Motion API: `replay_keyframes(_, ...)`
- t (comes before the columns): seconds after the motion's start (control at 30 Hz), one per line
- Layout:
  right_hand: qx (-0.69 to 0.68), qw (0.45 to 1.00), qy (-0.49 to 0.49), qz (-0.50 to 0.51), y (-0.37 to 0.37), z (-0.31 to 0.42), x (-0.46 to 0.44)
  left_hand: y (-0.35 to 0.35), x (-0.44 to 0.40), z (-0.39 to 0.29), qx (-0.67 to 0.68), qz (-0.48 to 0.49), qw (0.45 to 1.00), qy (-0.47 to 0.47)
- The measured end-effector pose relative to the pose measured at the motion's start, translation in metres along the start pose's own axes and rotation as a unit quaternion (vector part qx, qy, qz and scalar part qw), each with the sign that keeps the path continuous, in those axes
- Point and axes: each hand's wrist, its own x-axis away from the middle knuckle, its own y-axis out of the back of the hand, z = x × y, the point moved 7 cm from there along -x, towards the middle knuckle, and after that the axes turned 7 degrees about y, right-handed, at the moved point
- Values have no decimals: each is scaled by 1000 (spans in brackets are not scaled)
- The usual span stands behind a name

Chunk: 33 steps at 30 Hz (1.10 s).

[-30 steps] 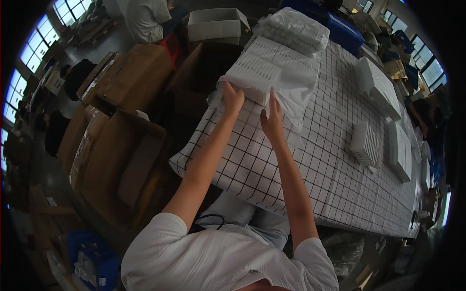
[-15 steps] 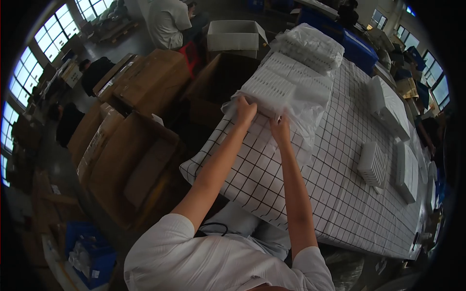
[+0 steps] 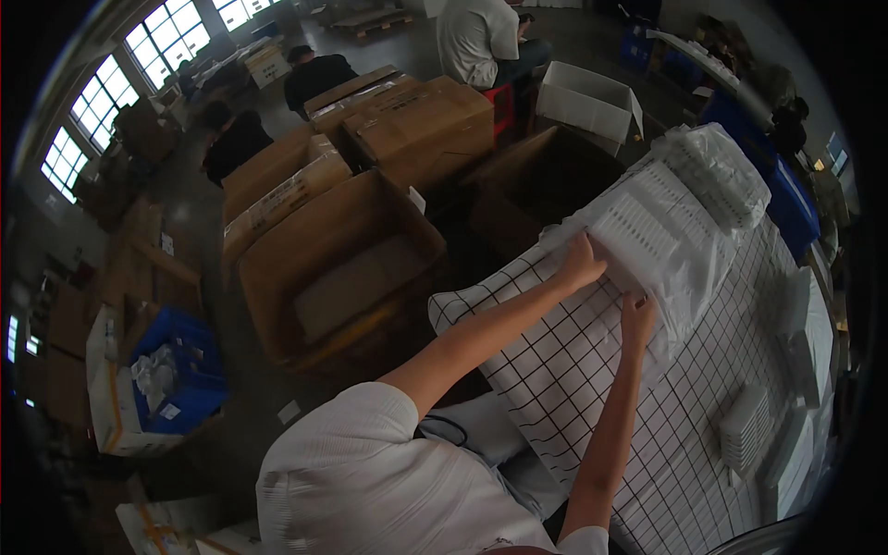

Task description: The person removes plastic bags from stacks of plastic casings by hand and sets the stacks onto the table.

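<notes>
A stack of white slotted pieces lies inside a clear plastic bag on the table. My left hand is closed on the bag's near edge, at the left corner of the stack. Closed as well, my right hand pinches the same edge further right, where loose film hangs over the cloth. The fingertips of both hands are partly hidden. Just behind, a second bundle of white pieces sits wrapped in plastic.
A checked cloth covers the table. White slotted blocks and flat white packs lie along its right side. Open cardboard boxes stand on the floor at left, near a blue crate. A seated person and others are further back.
The view has swung left, so the table and bag appear further right and more floor shows. Both hands stay closed at the bag's near edge.
</notes>
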Motion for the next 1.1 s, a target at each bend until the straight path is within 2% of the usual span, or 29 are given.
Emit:
replay_keyframes(0.07, -53, 994, 65, -75, 4, -16, 4, 8, 12, -9, 16, 27, 999, -30)
replay_keyframes(0.2, -21, 996, 49, -75, 20, 0, 31, 12, 28, -9, -57, 74, 996, -10)
replay_keyframes(0.3, -62, 986, 92, -128, 27, 2, 42, 16, 40, -12, -76, 61, 995, -33)
replay_keyframes(0.37, -86, 975, 109, -175, 29, -2, 51, 22, 56, -20, -203, -29, 974, -100)
replay_keyframes(0.4, -81, 974, 106, -182, 34, 3, 60, 24, 64, -21, -200, -21, 974, -104)
replay_keyframes(0.47, -107, 979, 101, -140, 40, 21, 78, 27, 83, -29, -26, 66, 990, -123)
replay_keyframes(0.53, -107, 975, 110, -161, 50, 20, 101, 35, 108, -29, -44, 54, 989, -127)
replay_keyframes(0.67, -140, 975, 126, -119, 69, 39, 166, 55, 181, -34, -29, 58, 985, -159)
replay_keyframes(0.73, -142, 976, 121, -108, 82, 43, 205, 59, 212, -20, -34, 69, 976, -206)
replay_keyframes(0.8, -154, 977, 99, -110, 93, 39, 242, 59, 242, -11, 15, 138, 979, -147)
replay_keyframes(0.9, -153, 977, 74, -133, 106, 28, 286, 56, 279, -9, -11, 203, 966, -158)
replay_keyframes(1.1, -156, 968, 58, -187, 142, 10, 308, 30, 310, -17, -38, 243, 950, -193)
